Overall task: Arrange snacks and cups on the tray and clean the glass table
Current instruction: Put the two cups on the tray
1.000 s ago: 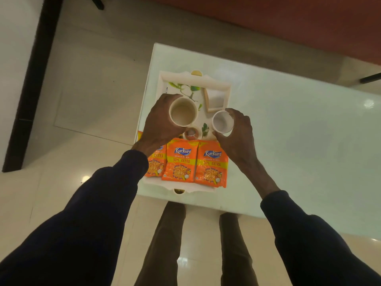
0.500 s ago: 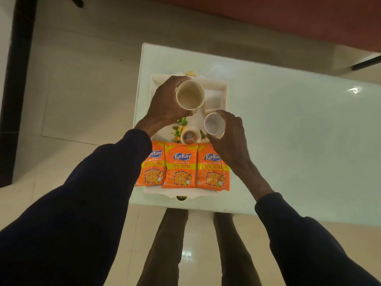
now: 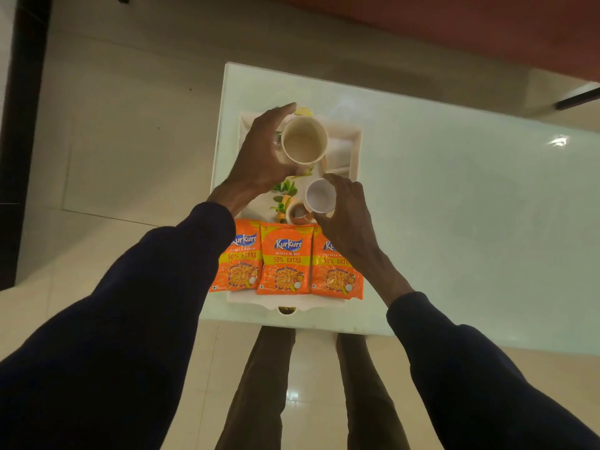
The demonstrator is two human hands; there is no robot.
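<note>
A white tray [image 3: 354, 138] with a leaf print lies at the near left end of the glass table [image 3: 470, 206]. Three orange snack packets [image 3: 285, 259] sit side by side along the tray's near edge. My left hand [image 3: 259, 154] grips a large cream cup [image 3: 303, 141] over the tray's far part. My right hand [image 3: 344, 216] holds a small white cup [image 3: 319, 196] above the tray's middle. A small brown cup [image 3: 298, 214] stands on the tray just below it, partly hidden.
A folded white cloth or napkin [image 3: 341, 151] lies on the tray's far right, partly behind the big cup. My legs show under the glass. Tiled floor lies to the left, a reddish-brown surface beyond the table's far edge.
My left hand has carried the large cup from the tray's middle toward its far end. My right hand with the small cup has stayed near the middle, shifting slightly.
</note>
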